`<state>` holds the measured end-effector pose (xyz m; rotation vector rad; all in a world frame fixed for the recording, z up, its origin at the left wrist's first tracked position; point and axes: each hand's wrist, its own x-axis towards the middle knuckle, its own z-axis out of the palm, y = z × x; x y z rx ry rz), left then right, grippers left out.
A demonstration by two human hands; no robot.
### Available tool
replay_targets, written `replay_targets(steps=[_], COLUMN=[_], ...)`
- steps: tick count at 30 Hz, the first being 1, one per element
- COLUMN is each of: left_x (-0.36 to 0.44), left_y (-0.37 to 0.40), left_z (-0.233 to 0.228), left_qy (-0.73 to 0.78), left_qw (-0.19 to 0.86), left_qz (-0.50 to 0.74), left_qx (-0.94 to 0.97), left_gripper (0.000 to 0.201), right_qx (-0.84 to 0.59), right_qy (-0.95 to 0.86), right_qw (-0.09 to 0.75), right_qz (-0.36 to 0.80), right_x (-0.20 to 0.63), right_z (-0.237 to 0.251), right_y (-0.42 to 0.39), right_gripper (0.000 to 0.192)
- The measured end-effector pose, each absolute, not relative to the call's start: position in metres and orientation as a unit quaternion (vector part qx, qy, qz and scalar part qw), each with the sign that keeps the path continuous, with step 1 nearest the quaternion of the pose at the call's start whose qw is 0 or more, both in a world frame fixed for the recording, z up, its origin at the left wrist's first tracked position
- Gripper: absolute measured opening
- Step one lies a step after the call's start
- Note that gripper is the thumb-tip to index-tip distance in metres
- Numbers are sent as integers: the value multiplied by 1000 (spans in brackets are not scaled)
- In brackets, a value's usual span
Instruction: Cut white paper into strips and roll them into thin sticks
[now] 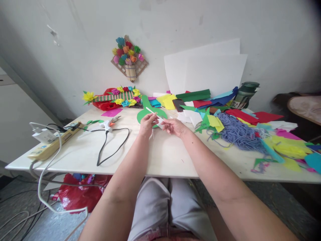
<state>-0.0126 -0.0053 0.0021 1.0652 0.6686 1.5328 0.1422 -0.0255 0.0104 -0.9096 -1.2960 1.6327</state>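
White craft table (165,157): left hand (147,124) and right hand (174,126) both pinch thin white stick (153,112) over green paper cutout (146,110).

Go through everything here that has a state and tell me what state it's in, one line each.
left hand: pinching a white strip
right hand: closed on the strip's other end
green cutout: flat on the table, partly behind the hands
glue gun: lying on its side, cord attached
power strip: charger plugged in
green bottle: upright, capped
purple yarn: loose, tangled
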Motion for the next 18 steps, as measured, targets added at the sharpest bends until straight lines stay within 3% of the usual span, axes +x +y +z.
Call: replay_targets(steps=[18], left_x=[-12], left_y=[-4], left_z=[-1], left_qy=[311], left_qw=[555], left_qz=[640], left_qx=[430], left_gripper=[35], right_qx=[-391], right_qy=[-514], right_qw=[449], right_qz=[618], right_x=[140], right_z=[8], right_y=[-24], right_gripper=[14])
